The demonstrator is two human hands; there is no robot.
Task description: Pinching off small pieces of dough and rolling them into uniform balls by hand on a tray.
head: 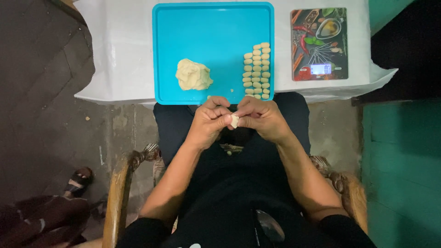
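A small pale piece of dough (234, 121) is pinched between the fingertips of my left hand (209, 121) and my right hand (262, 118), held over my lap just below the near edge of a blue tray (211, 27). On the tray lies a lump of pale dough (193, 75) at the left. Several small shaped dough pieces (257, 70) sit in neat rows at the tray's right side.
The tray rests on a white-covered table (124, 50). A flat kitchen scale (319, 43) with a printed picture top and lit display stands right of the tray. I sit in a wooden armchair (115, 193). Another person's sandalled foot (78, 180) is at the lower left.
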